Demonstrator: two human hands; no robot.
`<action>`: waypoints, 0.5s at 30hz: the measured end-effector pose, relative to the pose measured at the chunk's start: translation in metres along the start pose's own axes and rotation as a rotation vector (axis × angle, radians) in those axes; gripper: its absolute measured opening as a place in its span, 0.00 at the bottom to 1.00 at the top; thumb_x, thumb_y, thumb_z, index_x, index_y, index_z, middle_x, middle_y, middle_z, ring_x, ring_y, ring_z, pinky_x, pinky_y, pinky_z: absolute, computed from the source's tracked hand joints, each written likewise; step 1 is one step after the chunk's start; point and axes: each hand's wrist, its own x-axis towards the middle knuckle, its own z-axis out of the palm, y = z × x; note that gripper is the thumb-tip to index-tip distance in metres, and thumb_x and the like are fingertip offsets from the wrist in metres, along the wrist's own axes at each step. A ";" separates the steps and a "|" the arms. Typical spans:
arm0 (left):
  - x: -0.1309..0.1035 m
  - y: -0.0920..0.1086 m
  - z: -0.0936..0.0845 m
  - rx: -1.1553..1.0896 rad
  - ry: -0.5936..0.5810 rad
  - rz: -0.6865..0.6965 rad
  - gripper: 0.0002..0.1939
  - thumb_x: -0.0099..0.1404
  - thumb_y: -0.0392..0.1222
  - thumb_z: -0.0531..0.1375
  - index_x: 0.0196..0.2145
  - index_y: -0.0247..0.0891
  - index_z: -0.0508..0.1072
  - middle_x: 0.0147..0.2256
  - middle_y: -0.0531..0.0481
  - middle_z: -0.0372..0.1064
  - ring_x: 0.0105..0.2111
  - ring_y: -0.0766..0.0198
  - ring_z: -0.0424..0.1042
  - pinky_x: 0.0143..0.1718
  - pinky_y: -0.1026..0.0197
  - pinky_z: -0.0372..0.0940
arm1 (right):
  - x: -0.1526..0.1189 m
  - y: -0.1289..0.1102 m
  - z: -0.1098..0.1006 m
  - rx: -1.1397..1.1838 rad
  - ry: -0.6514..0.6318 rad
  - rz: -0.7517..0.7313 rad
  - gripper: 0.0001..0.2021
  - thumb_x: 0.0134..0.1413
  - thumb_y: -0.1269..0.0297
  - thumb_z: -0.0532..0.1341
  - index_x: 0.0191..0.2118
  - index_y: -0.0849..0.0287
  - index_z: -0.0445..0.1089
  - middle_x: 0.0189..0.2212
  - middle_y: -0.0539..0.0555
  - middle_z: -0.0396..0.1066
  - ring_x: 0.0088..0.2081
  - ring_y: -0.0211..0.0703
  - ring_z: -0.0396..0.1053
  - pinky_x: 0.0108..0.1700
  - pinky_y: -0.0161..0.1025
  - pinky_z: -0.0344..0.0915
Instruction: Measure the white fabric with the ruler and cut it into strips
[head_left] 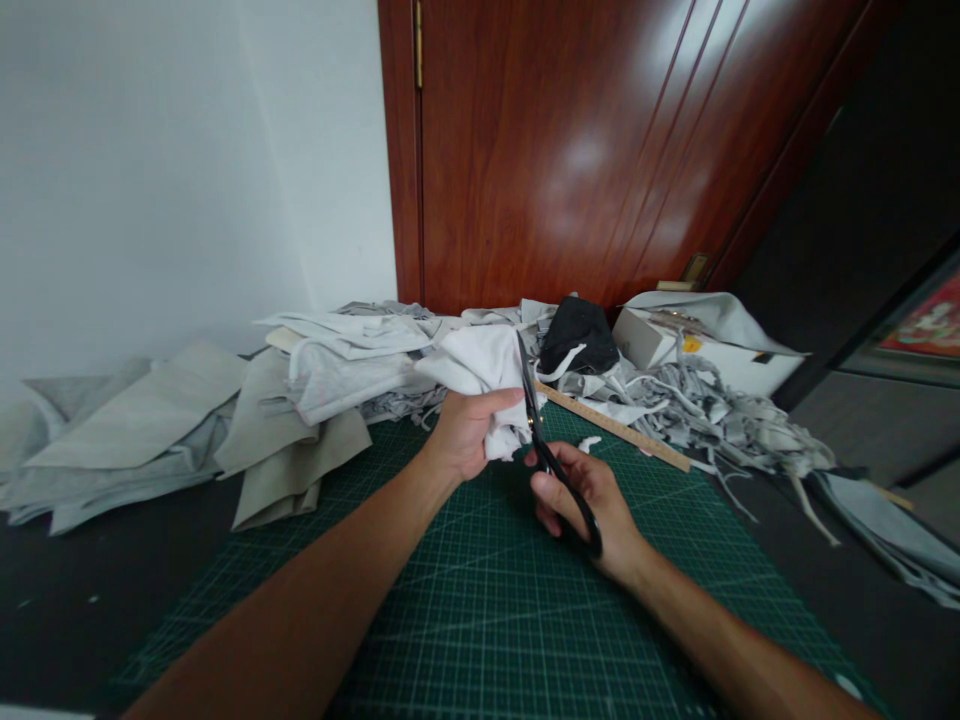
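Observation:
My left hand (pixel 470 432) pinches a bunched piece of white cloth (pixel 480 360) above the green cutting mat (pixel 480 600). Black scissors (pixel 551 462) are in my right hand (pixel 589 500), with the fingers through and around the handles. The blades point up and away along the right edge of the cloth, close to my left thumb. A small white scrap (pixel 589 443) lies on the mat just beyond my right hand.
Stacks of grey and white fabric (pixel 142 420) lie at the left. A wooden ruler (pixel 615 428) crosses the mat's far right. Behind it are a black pouch (pixel 577 337), tangled grey strips (pixel 697 405) and a white box (pixel 739 368). A brown door (pixel 555 150) stands at the back.

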 end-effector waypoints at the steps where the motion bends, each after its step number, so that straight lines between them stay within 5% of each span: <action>1: 0.000 0.000 0.000 -0.001 -0.001 0.000 0.36 0.43 0.31 0.75 0.52 0.34 0.77 0.31 0.50 0.79 0.25 0.60 0.75 0.26 0.59 0.72 | 0.000 0.000 0.000 -0.003 -0.001 0.002 0.28 0.52 0.37 0.71 0.41 0.58 0.68 0.16 0.41 0.63 0.15 0.32 0.57 0.18 0.32 0.50; 15: 0.002 0.001 -0.004 -0.025 -0.030 -0.015 0.33 0.45 0.29 0.73 0.51 0.33 0.78 0.33 0.48 0.81 0.26 0.60 0.77 0.28 0.58 0.72 | -0.001 -0.002 0.000 -0.033 -0.018 0.027 0.26 0.54 0.41 0.72 0.43 0.59 0.67 0.15 0.40 0.62 0.15 0.32 0.56 0.18 0.31 0.48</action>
